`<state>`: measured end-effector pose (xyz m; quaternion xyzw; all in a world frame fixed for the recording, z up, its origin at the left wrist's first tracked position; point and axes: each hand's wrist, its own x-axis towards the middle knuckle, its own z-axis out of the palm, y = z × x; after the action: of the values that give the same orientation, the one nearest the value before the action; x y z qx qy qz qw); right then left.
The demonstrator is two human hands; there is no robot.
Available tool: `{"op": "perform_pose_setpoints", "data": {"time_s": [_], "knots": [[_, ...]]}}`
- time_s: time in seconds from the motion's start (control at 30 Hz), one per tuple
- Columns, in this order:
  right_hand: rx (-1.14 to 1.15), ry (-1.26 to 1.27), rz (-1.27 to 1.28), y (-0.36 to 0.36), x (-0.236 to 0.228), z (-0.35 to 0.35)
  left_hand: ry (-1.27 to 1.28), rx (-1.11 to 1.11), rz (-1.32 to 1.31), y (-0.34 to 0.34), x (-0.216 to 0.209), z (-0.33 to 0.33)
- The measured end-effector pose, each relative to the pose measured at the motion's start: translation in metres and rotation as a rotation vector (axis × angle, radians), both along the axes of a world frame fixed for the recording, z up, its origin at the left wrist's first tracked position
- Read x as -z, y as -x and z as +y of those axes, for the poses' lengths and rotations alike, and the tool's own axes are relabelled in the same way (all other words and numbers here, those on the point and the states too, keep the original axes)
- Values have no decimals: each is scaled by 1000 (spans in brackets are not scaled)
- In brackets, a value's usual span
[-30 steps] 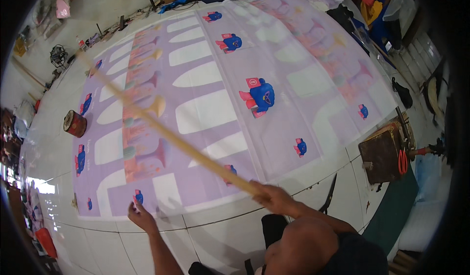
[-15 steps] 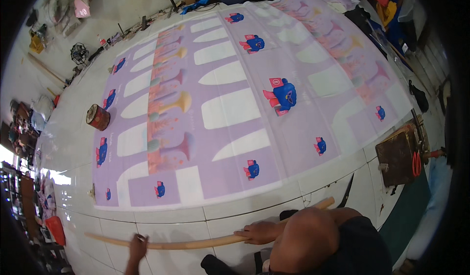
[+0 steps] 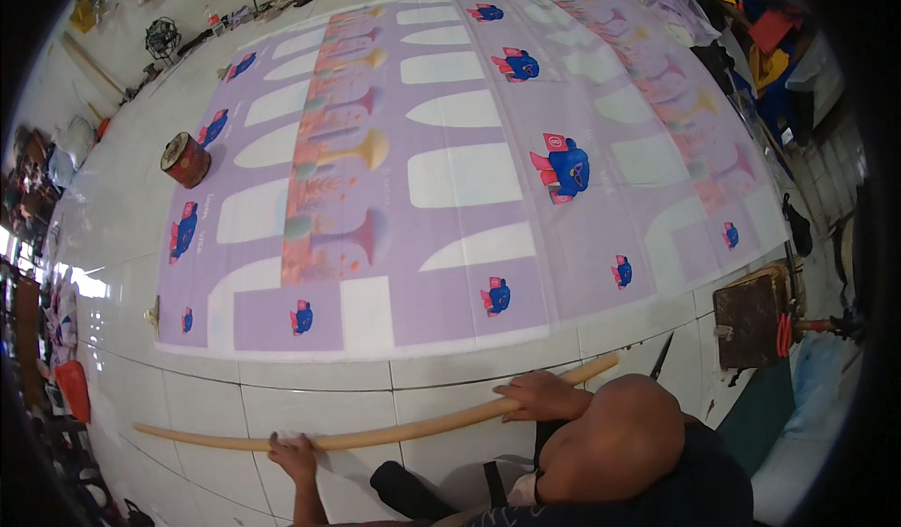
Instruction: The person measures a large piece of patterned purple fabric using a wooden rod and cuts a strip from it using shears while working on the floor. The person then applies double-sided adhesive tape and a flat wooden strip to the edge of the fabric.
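Note:
A long, slim wooden strip [image 3: 404, 433] lies crosswise near me on the tiled floor, bowed in the fisheye picture. Toward its left part, my left hand [image 3: 297, 456] has its fingers closed at the strip; something small and whitish shows by the fingertips, too blurred to name. My right hand [image 3: 544, 397] grips the strip toward its right end, fingers over the wood. Beyond the strip a large lilac printed sheet [image 3: 441, 306] is spread out, with white shapes and blue cartoon figures. The strip does not touch the sheet.
A rusty red can [image 3: 185, 160] stands at the sheet's left edge. My bent knee [image 3: 624, 424] rises beside the right hand. A dark blade-like tool [image 3: 663, 354] lies right of the strip's end. Farther right sits a worn brown box [image 3: 751, 318]. Clutter lines the walls.
The view has shifted, so the sheet sits higher in the picture. My left hand has moved right along the strip, and my right hand has also moved toward its right end.

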<state>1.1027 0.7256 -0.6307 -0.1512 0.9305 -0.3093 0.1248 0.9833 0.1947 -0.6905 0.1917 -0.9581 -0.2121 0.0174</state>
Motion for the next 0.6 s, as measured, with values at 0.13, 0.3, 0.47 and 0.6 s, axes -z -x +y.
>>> {"op": "perform_pose_setpoints", "data": {"time_s": [0.13, 0.3, 0.47, 0.6], "knots": [[148, -136, 174, -2, -4, 5, 176, -63, 123, 40, 20, -81], [192, -125, 211, -16, 21, 0, -196, -317, 277, 76, 19, -130], [286, -204, 209, -21, 25, -12, 55, -169, 258, 57, 7, -75], [271, -188, 136, -20, 24, -10, -51, -92, 181, 34, -4, -22]]}}
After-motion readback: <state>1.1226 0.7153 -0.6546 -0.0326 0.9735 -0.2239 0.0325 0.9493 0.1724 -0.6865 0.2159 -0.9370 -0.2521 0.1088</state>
